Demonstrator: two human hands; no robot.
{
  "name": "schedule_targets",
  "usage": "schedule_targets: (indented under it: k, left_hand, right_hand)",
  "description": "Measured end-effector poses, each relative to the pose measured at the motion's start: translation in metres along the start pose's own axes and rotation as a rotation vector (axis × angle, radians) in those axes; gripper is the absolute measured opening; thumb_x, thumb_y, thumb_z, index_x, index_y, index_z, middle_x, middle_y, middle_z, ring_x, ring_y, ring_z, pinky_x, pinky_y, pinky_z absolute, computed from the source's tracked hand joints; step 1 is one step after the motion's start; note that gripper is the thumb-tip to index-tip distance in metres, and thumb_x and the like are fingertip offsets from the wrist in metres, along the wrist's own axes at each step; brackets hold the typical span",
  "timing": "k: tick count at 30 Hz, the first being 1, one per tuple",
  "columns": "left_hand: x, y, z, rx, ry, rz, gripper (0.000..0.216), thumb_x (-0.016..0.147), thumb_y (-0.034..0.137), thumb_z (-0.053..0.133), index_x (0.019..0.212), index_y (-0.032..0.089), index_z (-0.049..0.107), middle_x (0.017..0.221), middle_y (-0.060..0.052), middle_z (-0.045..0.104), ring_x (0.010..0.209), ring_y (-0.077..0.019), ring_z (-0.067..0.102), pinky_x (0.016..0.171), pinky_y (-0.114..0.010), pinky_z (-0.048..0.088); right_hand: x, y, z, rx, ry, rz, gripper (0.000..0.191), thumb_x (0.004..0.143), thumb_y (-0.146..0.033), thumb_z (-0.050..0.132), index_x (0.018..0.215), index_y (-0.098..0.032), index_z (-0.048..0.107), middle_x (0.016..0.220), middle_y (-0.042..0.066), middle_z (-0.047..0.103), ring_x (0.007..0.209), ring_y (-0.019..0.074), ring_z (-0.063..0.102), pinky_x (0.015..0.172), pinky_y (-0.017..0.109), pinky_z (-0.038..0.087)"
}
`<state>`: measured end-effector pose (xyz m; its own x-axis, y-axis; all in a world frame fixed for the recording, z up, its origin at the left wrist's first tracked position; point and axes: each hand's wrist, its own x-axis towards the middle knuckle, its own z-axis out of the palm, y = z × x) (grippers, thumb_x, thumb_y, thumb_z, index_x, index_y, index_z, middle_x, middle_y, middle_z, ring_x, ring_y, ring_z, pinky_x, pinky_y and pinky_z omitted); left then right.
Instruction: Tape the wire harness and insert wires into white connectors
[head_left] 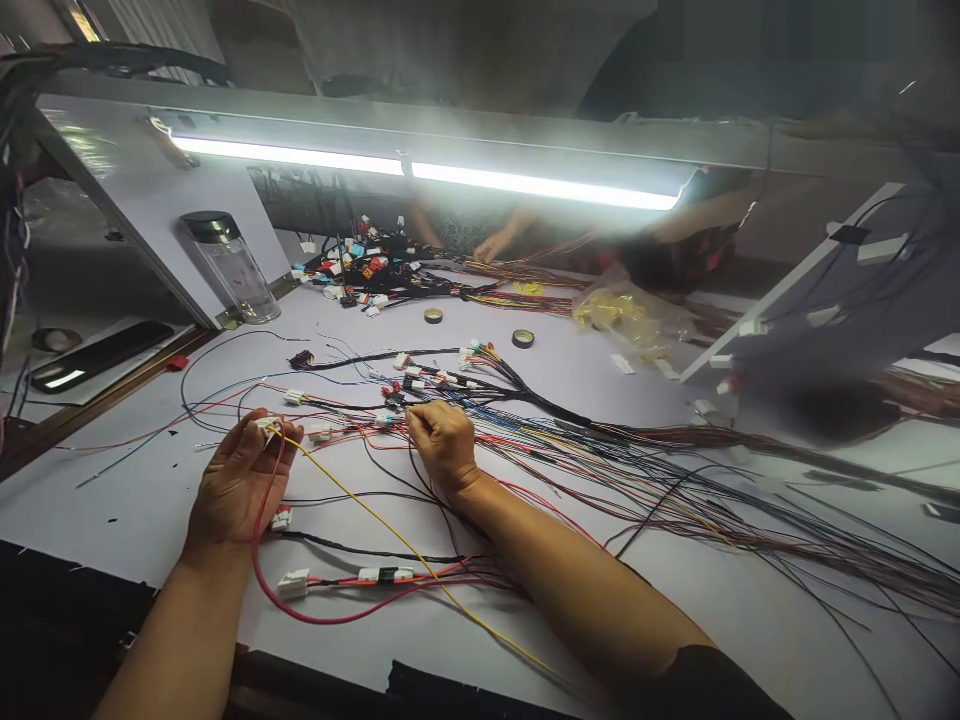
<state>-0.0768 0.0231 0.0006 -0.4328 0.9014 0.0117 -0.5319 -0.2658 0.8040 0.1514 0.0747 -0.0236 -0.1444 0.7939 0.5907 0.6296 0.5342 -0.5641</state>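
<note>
My left hand (236, 490) is closed around a small white connector (268, 428), held above the left part of the table. A red wire (322, 620) loops down from this connector, and a yellow wire (382, 518) runs from it toward the lower right. Over the middle of the wire bundle, my right hand (444, 445) has its fingers curled together in a pinch; what lies between them is hidden. Just behind the right fingers are a teal-and-white connector (388, 421) and a black connector (395, 398). Nearer me lies a white connector (294, 583) on red and black wires.
A taped harness branch (555, 408) and many loose wires stretch right. Behind are two tape rolls (523, 339) (433, 315), a heap of connectors (367, 265), a plastic bag (634, 315) and a glass bottle (236, 270). Another person's hand (495, 243) is across the table.
</note>
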Motion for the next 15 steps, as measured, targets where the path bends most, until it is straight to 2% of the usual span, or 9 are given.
schedule_targets:
  k: [10,15]
  left_hand:
    - [0.0013,0.0,-0.0018,-0.003,-0.02,0.001,0.019,0.07,0.02,0.078,0.087,0.018,0.071,0.079,0.003,0.068,0.076,-0.011,0.064,0.088,-0.028,0.054]
    - [0.0001,-0.0004,0.002,0.004,-0.032,-0.004,0.021,0.068,0.022,0.08,0.088,0.018,0.072,0.079,0.001,0.068,0.076,-0.0119,0.065,0.088,-0.028,0.054]
  right_hand:
    - [-0.0006,0.0048,0.0027,-0.038,0.0,-0.01,0.017,0.092,-0.021,0.057,0.079,-0.019,0.067,0.076,0.001,0.068,0.075,0.0124,0.059,0.074,0.026,0.033]
    - [-0.0014,-0.0028,-0.0002,-0.022,0.001,-0.002,0.015,0.092,-0.021,0.057,0.082,-0.019,0.068,0.077,0.0,0.068,0.075,0.012,0.059,0.074,0.026,0.031]
